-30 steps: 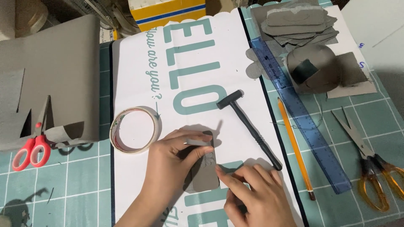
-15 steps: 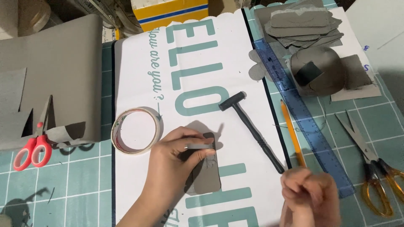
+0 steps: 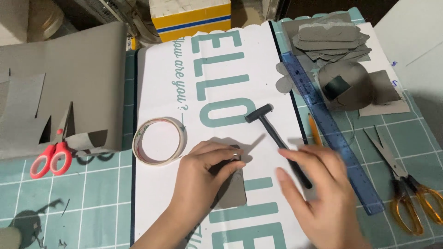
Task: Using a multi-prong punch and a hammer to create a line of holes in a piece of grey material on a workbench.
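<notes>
The cutting mat (image 3: 97, 193) is showing teal with a white grid, the sheet (image 3: 157, 198) is looking white with teal lettering, scissors (image 3: 51, 159) are sporting red handles, the ruler (image 3: 330, 124) is glowing see-through blue, and the hammer (image 3: 272, 129) is looking plain black.

A green cutting mat (image 3: 92, 184) with white grid lines covers the desk, and the top of the frame is dark.

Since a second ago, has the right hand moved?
Yes. The right hand left the grey card piece and moved right, now over the black hammer's handle.
</notes>
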